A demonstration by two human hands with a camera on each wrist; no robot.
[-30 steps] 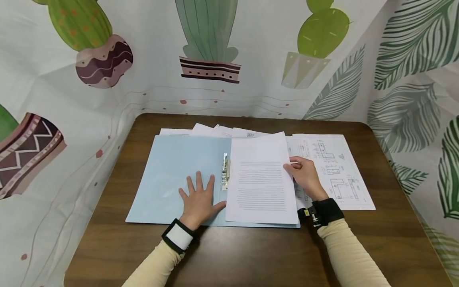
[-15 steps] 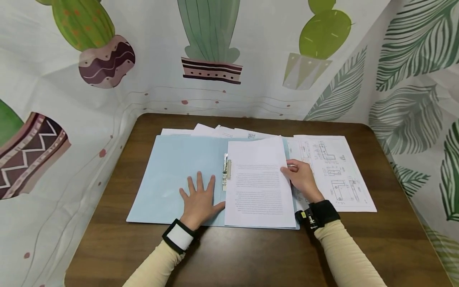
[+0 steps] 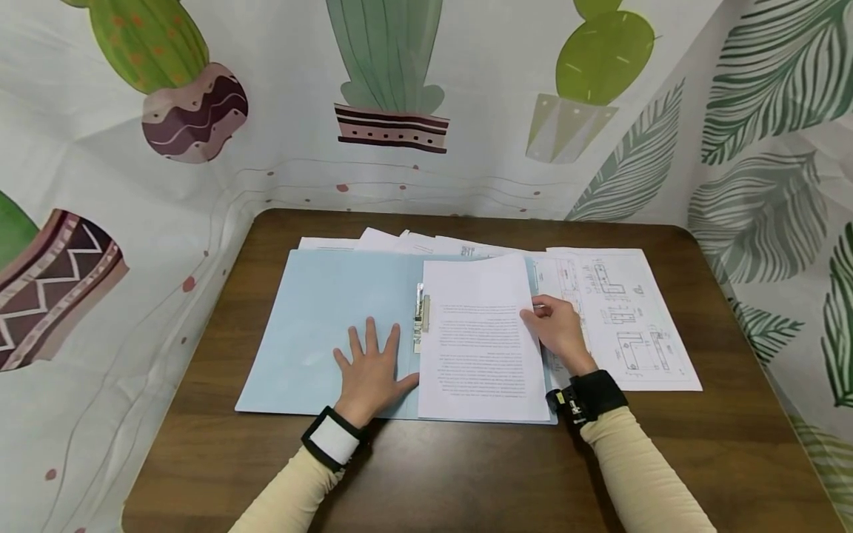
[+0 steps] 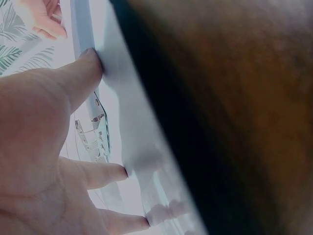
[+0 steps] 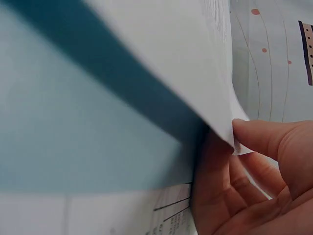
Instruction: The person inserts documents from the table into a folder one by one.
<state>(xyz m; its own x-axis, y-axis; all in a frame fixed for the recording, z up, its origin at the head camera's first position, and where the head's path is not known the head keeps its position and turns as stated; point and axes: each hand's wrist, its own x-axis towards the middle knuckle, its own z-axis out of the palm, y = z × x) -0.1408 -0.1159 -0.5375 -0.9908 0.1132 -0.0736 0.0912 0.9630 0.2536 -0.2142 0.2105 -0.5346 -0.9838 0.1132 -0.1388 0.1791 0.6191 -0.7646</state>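
Note:
A light blue folder [image 3: 320, 296] lies spread flat on the table, with a metal clip [image 3: 418, 318] at its spine. My left hand [image 3: 369, 377] rests on the left cover, fingers splayed, its thumb tip right at the left edge of the printed paper [image 3: 480, 355]. That paper lies over the right half of the folder, close beside the clip. With my right hand [image 3: 562, 329] I pinch the paper's right edge between thumb and fingers. The right wrist view shows the paper [image 5: 161, 54] lifted at this edge above the blue cover, some fingers hidden beneath it.
Sheets with technical drawings [image 3: 620, 326] lie to the right, partly under the folder. More white papers [image 3: 380, 240] stick out behind its far edge. Around them is the brown wooden table [image 3: 453, 474], and a cloth printed with cacti [image 3: 286, 133] hangs behind.
My right hand has drawn the printed paper slightly left and toward me, and its near edge now lies close to the folder's near edge. My left hand has stayed in place.

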